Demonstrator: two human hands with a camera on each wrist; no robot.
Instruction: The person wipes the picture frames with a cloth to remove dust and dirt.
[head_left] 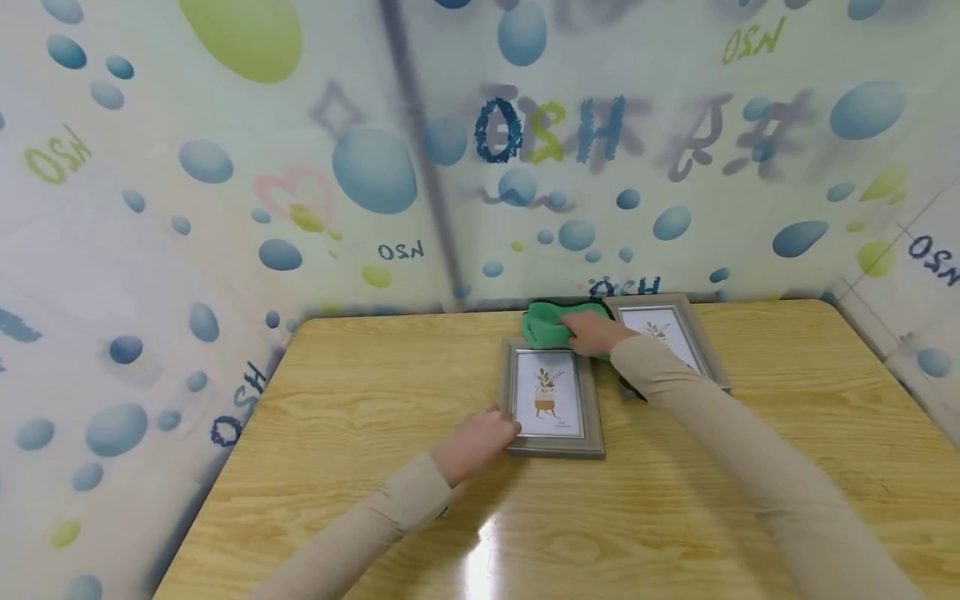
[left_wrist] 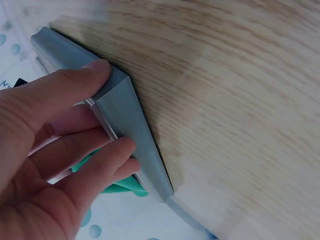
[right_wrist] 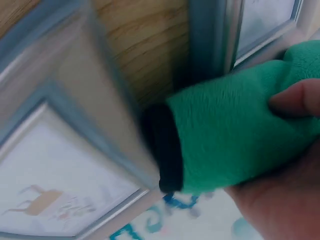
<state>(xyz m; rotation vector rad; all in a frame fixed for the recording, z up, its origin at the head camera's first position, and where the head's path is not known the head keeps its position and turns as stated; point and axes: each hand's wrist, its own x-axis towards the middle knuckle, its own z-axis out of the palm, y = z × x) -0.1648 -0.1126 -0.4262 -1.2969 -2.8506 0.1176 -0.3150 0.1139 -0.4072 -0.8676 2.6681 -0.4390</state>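
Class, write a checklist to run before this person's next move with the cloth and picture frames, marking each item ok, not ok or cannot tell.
1. Green cloth gripped by the right hand: ok.
2. Left hand on the near-left corner of the left picture frame: ok.
3. Right picture frame picture side up on the table: ok.
4. Wood showing between the frames: ok.
5. Left picture frame's far edge fully visible: not ok, the cloth hides part in the head view.
6. Frames dust-free: cannot tell.

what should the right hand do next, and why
Probably draw the cloth along the top edge of the nearer frame: the right hand holds the cloth bunched there, and the left hand grips that frame near its bottom left corner.
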